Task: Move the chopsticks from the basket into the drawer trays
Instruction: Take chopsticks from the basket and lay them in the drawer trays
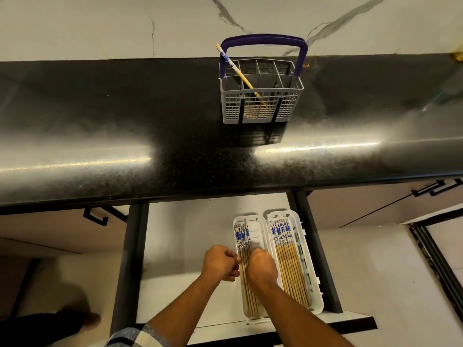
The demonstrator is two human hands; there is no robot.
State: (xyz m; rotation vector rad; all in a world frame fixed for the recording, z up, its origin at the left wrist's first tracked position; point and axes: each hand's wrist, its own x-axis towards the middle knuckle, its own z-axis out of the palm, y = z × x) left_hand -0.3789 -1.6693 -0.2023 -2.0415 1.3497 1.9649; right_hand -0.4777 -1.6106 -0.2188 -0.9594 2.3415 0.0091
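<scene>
A grey cutlery basket (260,110) with a purple handle stands on the black counter. One chopstick (240,73) leans in its left compartment. Below, the open drawer (190,234) holds two white trays side by side. The left tray (256,231) holds several bamboo chopsticks (242,237) with blue-and-white tops. The right tray (302,236) holds a fuller row of chopsticks (290,261). Both my hands are over the left tray. My left hand (220,262) pinches the bundle at its left side, and my right hand (261,267) is curled over the same chopsticks.
The glossy black counter (150,126) runs across the view with a marble wall behind it. Dark drawer rails (130,259) flank the drawer, and closed cabinet fronts (375,209) sit on either side. A foot (82,319) shows on the floor at lower left.
</scene>
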